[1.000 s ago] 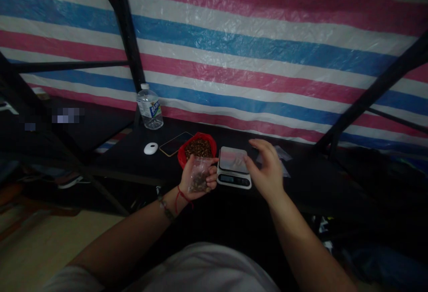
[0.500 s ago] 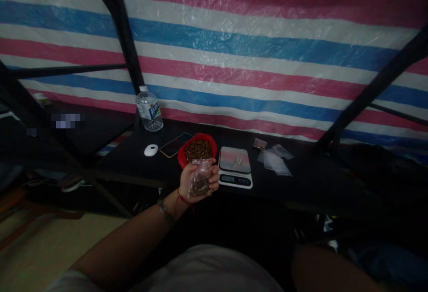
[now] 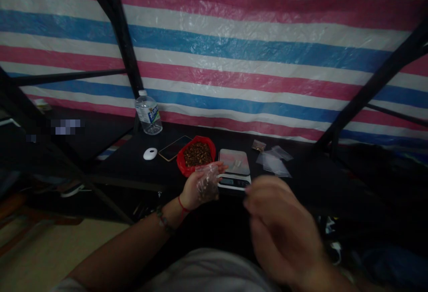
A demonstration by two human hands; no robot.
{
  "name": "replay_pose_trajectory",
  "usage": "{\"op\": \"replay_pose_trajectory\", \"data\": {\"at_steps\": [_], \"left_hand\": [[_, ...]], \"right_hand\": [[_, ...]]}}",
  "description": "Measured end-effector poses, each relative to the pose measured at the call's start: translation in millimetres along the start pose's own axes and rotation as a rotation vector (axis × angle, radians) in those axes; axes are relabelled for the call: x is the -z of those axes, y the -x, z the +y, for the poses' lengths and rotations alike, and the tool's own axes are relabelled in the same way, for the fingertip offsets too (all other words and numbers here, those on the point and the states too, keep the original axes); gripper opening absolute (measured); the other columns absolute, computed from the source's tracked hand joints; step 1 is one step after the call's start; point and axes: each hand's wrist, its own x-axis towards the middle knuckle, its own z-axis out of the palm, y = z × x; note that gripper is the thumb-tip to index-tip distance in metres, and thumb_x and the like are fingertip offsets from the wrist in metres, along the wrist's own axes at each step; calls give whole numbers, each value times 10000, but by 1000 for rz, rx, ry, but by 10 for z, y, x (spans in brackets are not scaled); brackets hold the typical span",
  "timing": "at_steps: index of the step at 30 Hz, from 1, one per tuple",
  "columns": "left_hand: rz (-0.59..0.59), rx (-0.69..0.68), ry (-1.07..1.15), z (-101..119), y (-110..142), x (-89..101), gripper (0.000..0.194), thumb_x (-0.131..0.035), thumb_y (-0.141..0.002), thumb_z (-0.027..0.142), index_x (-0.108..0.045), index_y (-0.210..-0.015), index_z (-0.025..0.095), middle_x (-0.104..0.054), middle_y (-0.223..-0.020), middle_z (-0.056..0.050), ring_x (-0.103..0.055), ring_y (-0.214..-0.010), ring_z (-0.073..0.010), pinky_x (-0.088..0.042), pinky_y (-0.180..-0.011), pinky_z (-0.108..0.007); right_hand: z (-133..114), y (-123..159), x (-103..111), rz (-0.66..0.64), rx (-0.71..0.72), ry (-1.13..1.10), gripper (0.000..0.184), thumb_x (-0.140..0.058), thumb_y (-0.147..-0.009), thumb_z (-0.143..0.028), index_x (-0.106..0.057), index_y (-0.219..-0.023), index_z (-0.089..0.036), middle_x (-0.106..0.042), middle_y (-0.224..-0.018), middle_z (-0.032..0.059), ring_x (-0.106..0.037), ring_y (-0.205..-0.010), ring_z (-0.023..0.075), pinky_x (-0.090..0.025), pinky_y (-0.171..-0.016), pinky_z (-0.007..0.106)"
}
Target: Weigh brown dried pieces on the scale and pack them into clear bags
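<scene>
My left hand holds a clear plastic bag with brown bits in it; the bag lies across the palm, and the fingers stretch out behind it. Just beyond is a red bag or bowl full of brown, seed-like pieces. A white kitchen scale stands right of that hand, with a small pale item on its plate. Closer to the camera, my right hand is raised and smeared by motion. Its fingers look curled, but whether anything is in them is hidden.
Several flat clear bags and a small filled bag lie right of the scale. A phone, a white oval device and a plastic bottle are at left. Black metal posts frame the black table.
My right hand has come up into view from the lower right. The fingers of my left hand have straightened from their curl around the bag. The view has tilted slightly upward.
</scene>
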Motion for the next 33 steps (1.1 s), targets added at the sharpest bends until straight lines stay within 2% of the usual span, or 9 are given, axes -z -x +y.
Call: {"op": "replay_pose_trajectory", "data": {"at_steps": [4,8,10,12,15,18,21,26,33], "left_hand": [[-34,-1,-2,5,75,-155,533,-534,-775,368,-557,-1259,145,-613,-1230,-101,-575,-1098,-253,-437,-939,-351],[-47,-28,-127,-12,77,-184,519,-610,-755,386,-595,-1213,144,-606,-1236,-115,-534,-1165,-269,-405,-986,-358],[-3,-77,-235,-8,46,-142,485,-670,-739,368,-617,-1170,151,-622,-1207,-113,-556,-1126,-262,-418,-967,-356],[51,-102,-364,3,7,-92,452,-742,-700,320,-633,-1110,165,-659,-1120,-95,-602,-1028,-246,-452,-914,-363],[84,-39,-572,13,-42,-50,325,-780,-675,275,-665,-949,142,-698,-940,-72,-643,-862,-212,-489,-829,-356],[45,16,-668,4,-57,-60,257,-766,-691,297,-681,-865,127,-707,-864,-70,-652,-798,-199,-503,-791,-347],[45,-42,-689,5,-48,-86,252,-759,-695,308,-692,-871,139,-711,-859,-69,-653,-789,-200,-510,-766,-338],[229,-221,-754,56,-30,-78,177,-738,-711,323,-700,-740,152,-686,-718,-40,-611,-666,-162,-486,-663,-276],[266,-306,-820,98,-47,-42,141,-737,-700,302,-712,-705,163,-670,-672,-27,-576,-632,-151,-447,-612,-249]], "right_hand": [[233,-63,-359,-206,-179,-213,236,-654,-784,-313,-626,-979,-184,-662,-934,68,-633,-831,190,-548,-729,318],[571,-53,-705,-501,-470,-598,180,-643,-774,-340,-622,-851,-179,-667,-775,33,-627,-685,161,-515,-640,279],[673,-29,-752,-473,-535,-670,194,-654,-754,-366,-609,-750,-178,-655,-709,21,-611,-649,156,-497,-629,278],[738,-7,-733,-359,-557,-630,208,-670,-729,-377,-603,-718,-180,-650,-697,19,-596,-636,155,-484,-624,279],[818,15,-664,-226,-578,-545,231,-695,-698,-391,-602,-713,-180,-627,-665,14,-564,-593,149,-464,-581,272],[879,19,-619,-176,-570,-574,262,-701,-688,-422,-628,-745,-177,-624,-670,13,-560,-593,146,-456,-571,264],[892,15,-610,-187,-556,-604,271,-690,-697,-440,-657,-744,-175,-637,-671,16,-570,-606,146,-456,-582,260],[883,45,-660,-291,-581,-585,256,-701,-689,-424,-670,-732,-173,-644,-657,12,-571,-604,143,-462,-581,258],[933,71,-691,-324,-539,-540,249,-679,-718,-416,-664,-709,-168,-631,-644,6,-547,-590,128,-440,-577,244]]}}
